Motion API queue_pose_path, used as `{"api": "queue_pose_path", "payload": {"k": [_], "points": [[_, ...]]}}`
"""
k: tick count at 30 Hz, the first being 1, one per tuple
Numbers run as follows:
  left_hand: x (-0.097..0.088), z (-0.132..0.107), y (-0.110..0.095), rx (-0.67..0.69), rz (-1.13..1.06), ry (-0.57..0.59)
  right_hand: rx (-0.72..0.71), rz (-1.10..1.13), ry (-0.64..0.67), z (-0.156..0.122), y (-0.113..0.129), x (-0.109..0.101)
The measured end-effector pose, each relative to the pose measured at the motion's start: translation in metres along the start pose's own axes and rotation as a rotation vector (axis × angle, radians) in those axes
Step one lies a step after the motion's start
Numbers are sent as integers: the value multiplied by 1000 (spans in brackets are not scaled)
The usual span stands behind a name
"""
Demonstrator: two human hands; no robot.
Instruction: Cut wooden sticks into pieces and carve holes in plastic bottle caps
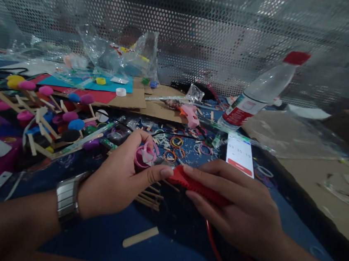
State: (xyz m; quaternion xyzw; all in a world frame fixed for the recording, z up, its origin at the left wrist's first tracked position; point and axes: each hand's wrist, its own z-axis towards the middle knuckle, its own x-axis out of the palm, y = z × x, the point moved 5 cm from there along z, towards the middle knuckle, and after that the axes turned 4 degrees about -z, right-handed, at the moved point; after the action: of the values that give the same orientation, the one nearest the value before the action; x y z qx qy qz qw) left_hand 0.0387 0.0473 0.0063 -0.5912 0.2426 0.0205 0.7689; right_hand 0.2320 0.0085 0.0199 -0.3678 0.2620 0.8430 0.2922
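My left hand (120, 170), with a metal-banded watch on its wrist, is closed around a pink looped strip (145, 152) that has a clear, shiny piece beside it. My right hand (238, 203) grips a red tool with a ridged edge (201, 186); its exact kind is unclear. The tool's tip meets my left thumb, close to the pink strip. Below my hands, several thin wooden sticks (150, 198) lie in a bundle, and a single flat craft stick (140, 237) rests nearer to me. A red cord (215, 247) curves under my right hand.
Clay-topped wooden sticks (70, 116) crowd the left. Behind are cardboard (161, 108), a pink glue gun (190, 114) and clear plastic bags (108, 53). A tilted bottle (253, 95) stands behind a phone (240, 154) showing a timer. Rubber bands (177, 142) and scraps litter the blue surface.
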Motion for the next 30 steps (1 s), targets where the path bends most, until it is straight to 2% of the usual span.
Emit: {"api": "queue_pose_path", "payload": {"k": [7, 12, 17, 20, 24, 30], "points": [[3, 0, 5, -81, -41, 17, 0, 12, -3, 1, 1, 1], [1, -1, 1, -80, -8, 0, -6, 12, -9, 0, 0, 1], [-3, 2, 3, -129, -42, -10, 66, 47, 0, 1, -8, 1], [-8, 5, 8, -124, 74, -30, 123, 23, -34, 2, -13, 0], [-13, 9, 10, -71, 153, 1, 162, -72, -60, 1, -19, 2], [-20, 15, 1, 43, 406, -46, 177, -214, -56, -2, -28, 7]]}}
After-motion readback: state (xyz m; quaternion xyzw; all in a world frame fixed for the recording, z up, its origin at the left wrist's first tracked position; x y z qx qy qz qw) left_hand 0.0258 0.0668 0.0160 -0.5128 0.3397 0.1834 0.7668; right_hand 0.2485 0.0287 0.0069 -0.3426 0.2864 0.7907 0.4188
